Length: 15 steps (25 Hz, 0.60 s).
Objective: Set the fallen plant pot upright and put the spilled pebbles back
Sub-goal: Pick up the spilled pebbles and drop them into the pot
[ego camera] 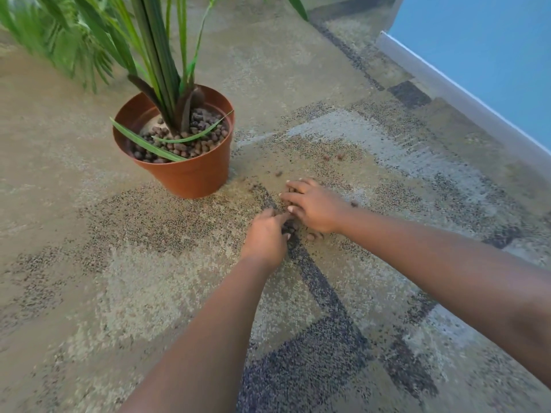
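- Nearest me lay the patterned carpet (149, 293), and both bare arms reached across it toward twelve o'clock.
- The left hand (265, 236) rested knuckles up, its fingers curled round a small clutch of pebbles (288, 227) on the carpet.
- The right hand (314, 210), at the left hand's one o'clock and touching the same clutch, lay palm down with fingers nearly straight and slightly spread; I saw nothing gripped in it.
- Stray pebbles (326, 157) sat loose on the carpet at twelve o'clock from the right hand, with one more at its three o'clock.
- The pot (190, 177) stood upright at ten o'clock from the hands, well apart from them, with brown pebbles over most of its filling.
- The plant (161, 55) rose from the pot's middle, its leaves blurred toward eleven o'clock.
- Farthest off, at two o'clock, a pale skirting board (447, 90) ran beneath a blue wall (483, 49).
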Available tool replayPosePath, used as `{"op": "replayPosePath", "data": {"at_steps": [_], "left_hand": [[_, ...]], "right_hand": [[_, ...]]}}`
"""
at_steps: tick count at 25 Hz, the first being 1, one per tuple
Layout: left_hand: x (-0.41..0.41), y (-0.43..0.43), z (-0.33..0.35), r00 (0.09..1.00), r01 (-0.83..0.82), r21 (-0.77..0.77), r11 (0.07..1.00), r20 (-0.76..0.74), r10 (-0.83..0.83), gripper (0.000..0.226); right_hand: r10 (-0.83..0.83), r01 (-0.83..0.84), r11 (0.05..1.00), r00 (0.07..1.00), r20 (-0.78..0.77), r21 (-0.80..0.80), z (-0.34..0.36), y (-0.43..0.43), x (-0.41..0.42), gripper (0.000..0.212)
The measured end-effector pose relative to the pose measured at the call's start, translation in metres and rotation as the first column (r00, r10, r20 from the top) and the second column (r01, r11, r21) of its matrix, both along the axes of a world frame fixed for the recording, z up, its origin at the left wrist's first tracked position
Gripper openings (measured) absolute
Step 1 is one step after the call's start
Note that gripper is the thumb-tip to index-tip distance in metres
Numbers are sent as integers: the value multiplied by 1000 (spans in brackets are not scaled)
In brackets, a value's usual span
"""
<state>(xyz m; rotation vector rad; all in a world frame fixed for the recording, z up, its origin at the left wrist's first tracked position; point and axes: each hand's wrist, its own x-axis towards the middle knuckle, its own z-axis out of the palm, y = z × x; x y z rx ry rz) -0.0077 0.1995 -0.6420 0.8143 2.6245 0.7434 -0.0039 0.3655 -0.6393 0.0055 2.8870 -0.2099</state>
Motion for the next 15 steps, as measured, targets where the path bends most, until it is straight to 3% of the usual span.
{"op": "replayPosePath", "data": {"at_steps": [4,6,7,10,12,15], "left_hand": [[-2,-3,-8,1000,8,27,1000,-29,-7,27],[-2,-5,-8,993,-99,72,992,79,93,19],[-3,-6,-5,959,-219,129,967,211,189,15],[-6,-14,7,639,-639,247,728,697,324,10],[-10,-16,11,452,-778,243,579,857,247,14],[-18,-12,19,222,-887,161,434,970,94,20]], "right_hand": [[65,-60,997,990,-125,43,-3,1,5,44],[60,-57,998,987,-151,26,1,8,11,38],[42,-41,999,986,-161,10,3,11,13,36],[-186,151,961,972,-140,-232,13,16,17,22],[-343,293,877,937,-70,-380,20,14,15,21],[-399,333,824,915,-54,-458,32,3,12,19]]}}
